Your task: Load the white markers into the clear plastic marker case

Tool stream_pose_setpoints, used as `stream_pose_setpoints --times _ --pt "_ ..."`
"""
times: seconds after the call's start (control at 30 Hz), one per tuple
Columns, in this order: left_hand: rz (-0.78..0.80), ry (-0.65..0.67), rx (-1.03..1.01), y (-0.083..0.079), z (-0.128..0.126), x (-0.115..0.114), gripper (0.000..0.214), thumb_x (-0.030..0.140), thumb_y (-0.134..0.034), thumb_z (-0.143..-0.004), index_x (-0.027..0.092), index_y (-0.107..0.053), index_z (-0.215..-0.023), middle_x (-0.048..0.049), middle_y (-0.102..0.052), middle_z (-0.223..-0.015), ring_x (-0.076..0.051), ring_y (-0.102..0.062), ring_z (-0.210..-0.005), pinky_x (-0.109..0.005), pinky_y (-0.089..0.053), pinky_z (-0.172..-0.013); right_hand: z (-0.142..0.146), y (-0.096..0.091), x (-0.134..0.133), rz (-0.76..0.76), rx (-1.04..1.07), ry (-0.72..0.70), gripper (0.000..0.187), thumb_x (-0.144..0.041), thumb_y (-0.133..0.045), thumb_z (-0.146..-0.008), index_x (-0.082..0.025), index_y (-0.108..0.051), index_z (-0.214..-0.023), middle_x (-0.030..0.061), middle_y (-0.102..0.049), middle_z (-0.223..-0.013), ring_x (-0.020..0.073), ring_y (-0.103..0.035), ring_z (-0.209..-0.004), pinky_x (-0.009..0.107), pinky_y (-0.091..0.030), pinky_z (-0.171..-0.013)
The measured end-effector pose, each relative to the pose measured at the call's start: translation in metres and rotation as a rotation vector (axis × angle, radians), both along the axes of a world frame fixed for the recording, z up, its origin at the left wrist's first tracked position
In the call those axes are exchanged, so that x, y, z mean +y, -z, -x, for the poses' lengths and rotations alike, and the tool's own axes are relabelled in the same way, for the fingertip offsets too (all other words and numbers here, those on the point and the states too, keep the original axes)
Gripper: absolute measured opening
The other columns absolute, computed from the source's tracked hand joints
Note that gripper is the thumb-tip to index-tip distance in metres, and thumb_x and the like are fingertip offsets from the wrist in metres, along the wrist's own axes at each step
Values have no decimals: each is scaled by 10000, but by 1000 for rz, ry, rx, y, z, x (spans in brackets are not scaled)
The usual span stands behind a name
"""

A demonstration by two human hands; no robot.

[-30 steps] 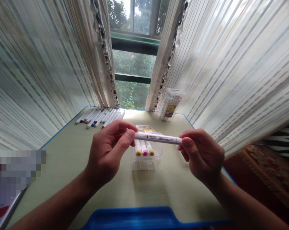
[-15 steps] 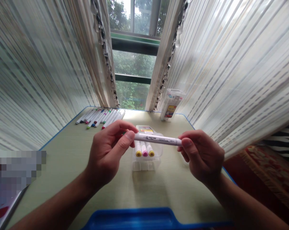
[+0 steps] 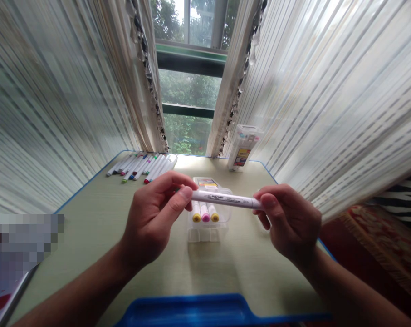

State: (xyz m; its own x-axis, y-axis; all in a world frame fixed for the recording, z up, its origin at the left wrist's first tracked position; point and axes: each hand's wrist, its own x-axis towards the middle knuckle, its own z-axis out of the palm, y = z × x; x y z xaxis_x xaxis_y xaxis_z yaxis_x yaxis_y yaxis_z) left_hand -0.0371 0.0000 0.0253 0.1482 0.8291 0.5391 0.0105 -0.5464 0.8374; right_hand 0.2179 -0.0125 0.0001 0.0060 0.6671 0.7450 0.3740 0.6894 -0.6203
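Observation:
A white marker (image 3: 222,199) with black print on its barrel is held level above the table. My left hand (image 3: 158,218) pinches its left end between thumb and fingers, hiding that tip. On the other end, my right hand (image 3: 289,222) has its thumb and fingers closed round the cap. Below and behind the marker stands a clear plastic case (image 3: 205,235). Inside lie three white markers, two with yellow ends and a pink-ended marker (image 3: 205,217) between them.
Several loose markers (image 3: 140,165) lie at the table's far left. A clear marker box (image 3: 242,147) stands upright at the back right. Along the near edge of the table (image 3: 100,227) runs a blue tray (image 3: 192,311). Curtains and a window rise behind.
My right hand has shifted very slightly to the right along the marker's end. The left hand's grip looks the same, and the view has moved a little.

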Motion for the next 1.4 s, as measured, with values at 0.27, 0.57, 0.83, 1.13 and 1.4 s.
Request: stream_pose_setpoints --times 0.27,0.57,0.83,1.13,1.4 --pt "23 -69 -73 -1 -8 -4 148 174 -642 -983 182 -767 -903 35 -610 -660 -67 -510 -542 -189 -379 -473 0 0 -1 20 -17 -1 117 -195 -653 -1028 -213 -733 -944 -35 -663 -652 94 -594 -497 192 -385 -410" --pt "83 -82 -122 -4 -6 -3 143 225 -636 -990 185 -753 -918 4 -626 -659 -113 -534 -558 -214 -347 -452 -1 -4 0 -9 -81 -40 136 -211 -623 -1037 -207 -729 -953 -39 -658 -638 100 -585 -507 223 -441 -490" --pt "93 -106 -182 -5 -6 0 135 218 -645 -997 194 -754 -920 6 -648 -665 -104 -536 -557 -206 -362 -463 -5 -7 -1 -33 -162 -83 231 -351 -595 -1051 -209 -732 -931 -12 -645 -623 123 -545 -476 249 -389 -441" --pt "104 -106 -208 -4 -5 1 115 242 -676 -996 196 -762 -935 15 -657 -653 -90 -528 -538 -199 -351 -459 0 -17 -2 -83 -293 -78 309 -373 -576 -1047 -191 -682 -820 -21 -602 -554 111 -522 -428 243 -394 -424" --pt "105 -91 -139 -6 -6 -1 144 194 -625 -984 200 -744 -903 16 -646 -636 -105 -512 -527 -215 -353 -457 -2 -7 0 -39 -191 -59 302 -325 -565 -1075 -204 -675 -822 -27 -631 -571 101 -538 -436 220 -367 -414"
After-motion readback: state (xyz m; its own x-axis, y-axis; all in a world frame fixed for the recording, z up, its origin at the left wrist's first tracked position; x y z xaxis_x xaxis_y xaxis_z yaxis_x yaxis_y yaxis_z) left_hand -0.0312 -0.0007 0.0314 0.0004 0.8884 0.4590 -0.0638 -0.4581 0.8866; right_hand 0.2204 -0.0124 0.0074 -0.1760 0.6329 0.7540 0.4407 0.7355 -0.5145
